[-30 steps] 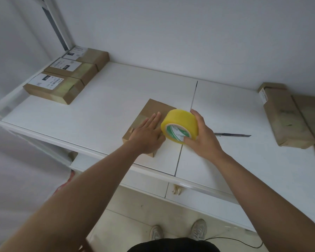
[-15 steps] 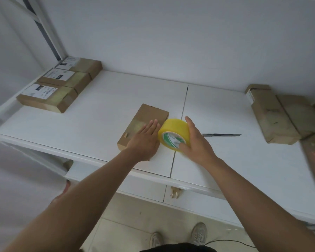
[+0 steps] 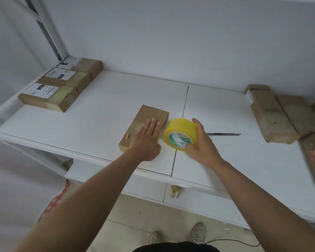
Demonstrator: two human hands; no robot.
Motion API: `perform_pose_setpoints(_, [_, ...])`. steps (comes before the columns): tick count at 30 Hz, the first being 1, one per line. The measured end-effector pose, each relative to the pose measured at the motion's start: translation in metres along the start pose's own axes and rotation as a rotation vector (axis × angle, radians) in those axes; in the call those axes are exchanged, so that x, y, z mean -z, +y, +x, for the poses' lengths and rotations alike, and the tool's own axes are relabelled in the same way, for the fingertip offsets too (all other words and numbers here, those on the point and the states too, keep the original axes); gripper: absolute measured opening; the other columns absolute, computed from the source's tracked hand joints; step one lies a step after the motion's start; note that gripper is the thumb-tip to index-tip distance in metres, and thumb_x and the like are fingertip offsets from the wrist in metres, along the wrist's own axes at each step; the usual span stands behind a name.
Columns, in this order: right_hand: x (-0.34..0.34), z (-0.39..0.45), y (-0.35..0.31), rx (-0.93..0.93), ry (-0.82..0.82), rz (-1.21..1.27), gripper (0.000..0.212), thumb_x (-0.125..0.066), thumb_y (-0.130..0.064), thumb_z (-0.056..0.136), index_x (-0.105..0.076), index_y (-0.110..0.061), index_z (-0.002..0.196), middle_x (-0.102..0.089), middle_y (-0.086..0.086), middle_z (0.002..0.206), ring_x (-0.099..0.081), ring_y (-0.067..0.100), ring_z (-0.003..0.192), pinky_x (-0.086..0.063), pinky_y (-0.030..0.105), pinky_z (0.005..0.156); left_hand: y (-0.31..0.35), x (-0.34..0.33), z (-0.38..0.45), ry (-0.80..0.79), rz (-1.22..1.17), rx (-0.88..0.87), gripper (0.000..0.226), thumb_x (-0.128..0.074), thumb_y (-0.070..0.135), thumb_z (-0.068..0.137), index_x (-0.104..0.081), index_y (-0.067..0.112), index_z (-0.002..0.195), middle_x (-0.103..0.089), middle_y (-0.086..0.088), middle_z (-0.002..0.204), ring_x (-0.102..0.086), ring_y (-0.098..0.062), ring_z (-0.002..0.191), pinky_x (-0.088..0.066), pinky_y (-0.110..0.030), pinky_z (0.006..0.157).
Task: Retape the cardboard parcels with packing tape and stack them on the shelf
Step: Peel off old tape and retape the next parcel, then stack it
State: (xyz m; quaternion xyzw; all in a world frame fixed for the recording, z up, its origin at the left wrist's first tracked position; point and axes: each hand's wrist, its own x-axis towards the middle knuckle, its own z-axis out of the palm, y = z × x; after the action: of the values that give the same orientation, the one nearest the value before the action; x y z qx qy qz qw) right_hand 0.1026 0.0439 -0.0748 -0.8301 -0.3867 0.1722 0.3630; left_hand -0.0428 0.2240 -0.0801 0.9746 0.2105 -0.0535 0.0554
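Tape roll (image 3: 180, 136), clasped in the right hand (image 3: 203, 144) beside the cardboard parcel (image 3: 144, 127) that the flat, open-fingered left hand (image 3: 147, 140) presses to the desk (image 3: 98, 113), may skew its strip if the parcel slides.

You have a white table (image 3: 91, 115) in front of you, its top split by a dark seam (image 3: 184, 110) that runs from the back wall (image 3: 171, 33) to the front edge. A thin dark blade (image 3: 225, 134) lies flat on the right half. Below the front edge a small brass handle (image 3: 175, 191) hangs from a drawer. Down on the pale tiled floor (image 3: 135, 215) you can see two grey shoes (image 3: 198, 232) and a black cable (image 3: 231, 240) trailing to the right.
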Motion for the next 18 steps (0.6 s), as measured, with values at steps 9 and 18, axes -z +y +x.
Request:
perform_pose_setpoints(9, [-0.002, -0.007, 0.006, 0.001, -0.011, -0.012, 0.085, -0.066, -0.020, 0.089, -0.012, -0.031, 0.153, -0.043, 0.007, 0.143, -0.053, 0.027, 0.117, -0.044, 0.031, 0.086, 0.022, -0.025, -0.012, 0.333, -0.097, 0.140, 0.056, -0.068, 0.011, 0.087, -0.051, -0.006, 0.137, -0.052, -0.028, 0.141, -0.048, -0.041, 0.134, -0.038, -0.046, 0.111])
perform_pose_setpoints(18, [-0.002, -0.011, 0.003, 0.063, -0.002, -0.039, 0.084, -0.068, -0.026, 0.091, -0.014, -0.023, 0.155, -0.036, 0.007, 0.151, -0.048, 0.029, 0.128, -0.044, 0.037, 0.095, 0.025, -0.011, -0.015, 0.172, 0.046, 0.092, 0.075, -0.040, 0.025, 0.097, 0.001, 0.026, 0.160, 0.009, -0.003, 0.167, 0.000, -0.030, 0.153, -0.006, -0.041, 0.124])
